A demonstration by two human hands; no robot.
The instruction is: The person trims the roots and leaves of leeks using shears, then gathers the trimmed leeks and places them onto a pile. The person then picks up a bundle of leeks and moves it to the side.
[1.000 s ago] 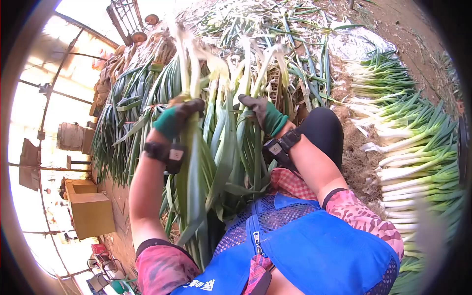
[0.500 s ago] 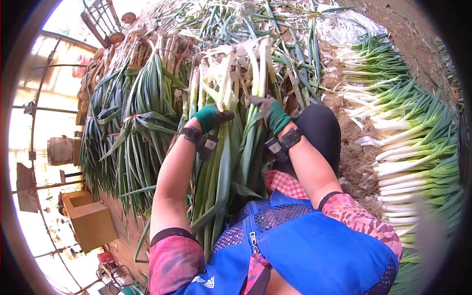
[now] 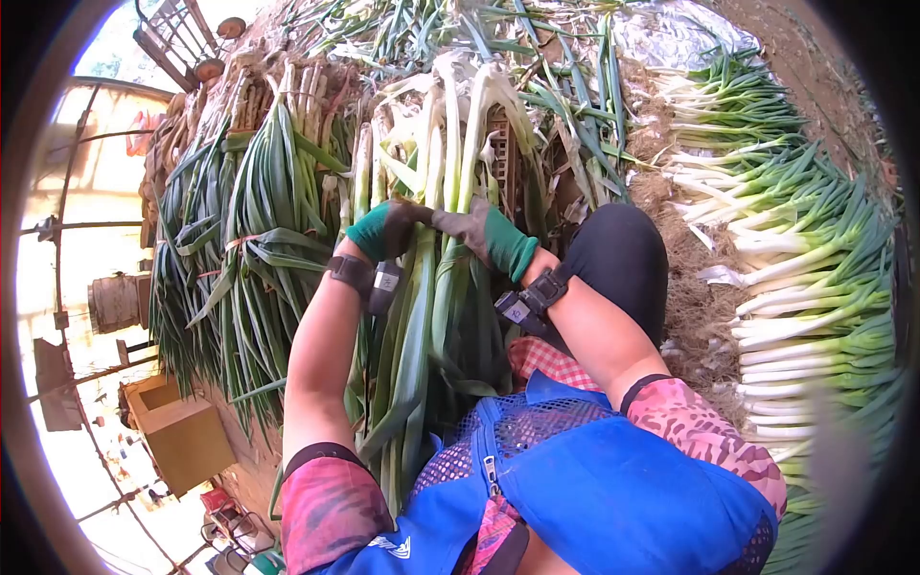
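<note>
My left hand [image 3: 388,230], in a green and dark glove, is closed around the stems of long leeks [image 3: 410,316] in front of my body. My right hand [image 3: 481,233], gloved the same way, has its fingers closed on the leeks at the same height. The fingertips of both hands meet over the stems. Pale stalks [image 3: 465,134] with peeling, papery skins rise above the hands, and the green leaves hang down towards my lap. The leeks partly hide the fingers.
Tied leek bundles [image 3: 278,182] stand at the left. A long row of cleaned leeks [image 3: 776,335] lies at the right beside root scraps [image 3: 695,316]. Loose leaves [image 3: 565,77] are strewn at the back. A cardboard box [image 3: 182,436] sits lower left, and my bent knee [image 3: 623,259] is close by.
My right hand has moved left with leeks, up against my left hand. The right-hand stalks now stand closer to the left ones, and a brown crate shows behind them.
</note>
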